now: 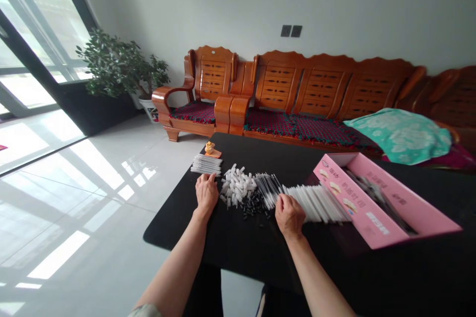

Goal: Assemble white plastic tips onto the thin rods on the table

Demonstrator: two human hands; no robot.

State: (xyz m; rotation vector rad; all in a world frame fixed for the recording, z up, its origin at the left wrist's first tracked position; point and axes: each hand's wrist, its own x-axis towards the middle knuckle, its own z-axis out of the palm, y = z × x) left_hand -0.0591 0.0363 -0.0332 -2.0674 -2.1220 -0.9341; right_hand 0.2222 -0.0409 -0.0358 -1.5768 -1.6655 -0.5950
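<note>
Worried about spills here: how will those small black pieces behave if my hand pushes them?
The small black pieces look light and tube-shaped, so they would probably roll. Loose on the smooth black table, they would likely scatter.

Logging the room from my remote view: white wall (334,0) with a dark double switch plate (291,31). Wooden armchair (210,77) and sofa (320,81) stand along it, with red-green cushions (293,128) and a teal blanket (397,136). Potted plant (115,63) in the corner beside tall windows (37,25). Daylight glares across the glossy tile floor (74,208).
</note>
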